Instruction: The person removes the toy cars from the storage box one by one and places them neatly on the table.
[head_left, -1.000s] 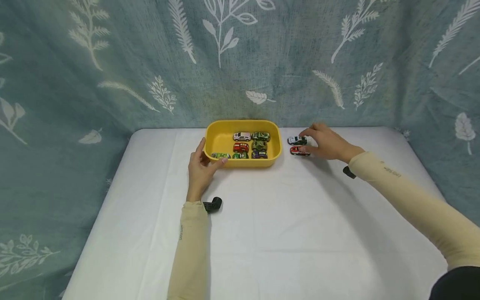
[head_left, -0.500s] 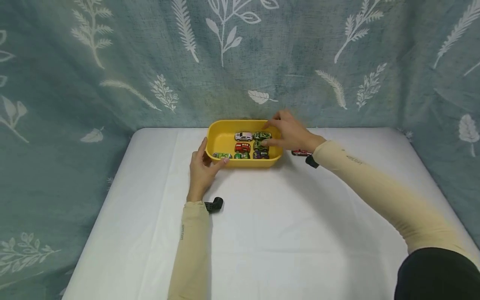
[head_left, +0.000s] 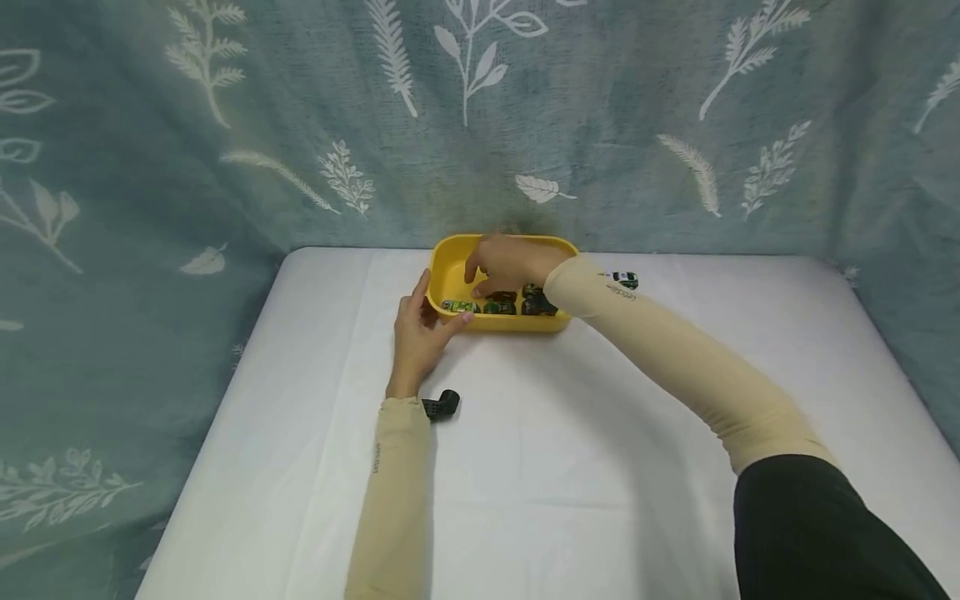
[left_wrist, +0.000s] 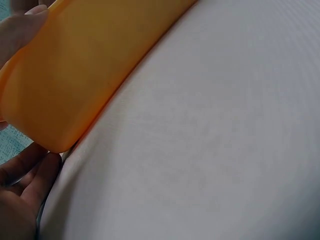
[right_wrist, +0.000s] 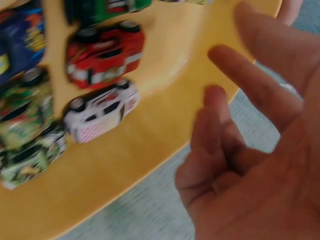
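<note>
A yellow plastic box (head_left: 498, 323) sits at the back of the table, with several toy cars inside. My left hand (head_left: 417, 343) grips its near left corner, thumb on the front rim and fingers around the side. Over the box's inside is my right hand (head_left: 513, 262), fingers spread and loosely bent, holding nothing in the right wrist view. Beside it there lie a white toy car (right_wrist: 102, 111), a red toy car (right_wrist: 105, 55) and a camouflage toy car (right_wrist: 27, 107). A lime-green toy car (head_left: 460, 307) lies near the left hand's thumb.
To the right of the box, a white-and-dark toy car (head_left: 626, 280) stands on the white-covered table (head_left: 525, 467), partly behind the right sleeve (head_left: 675, 367). A patterned blue-green curtain (head_left: 420, 192) hangs along the table's back edge.
My right hand has moved left from the two cars on the table to above the box's inside. The sleeve now covers where the red table car was. The left hand keeps its grip.
</note>
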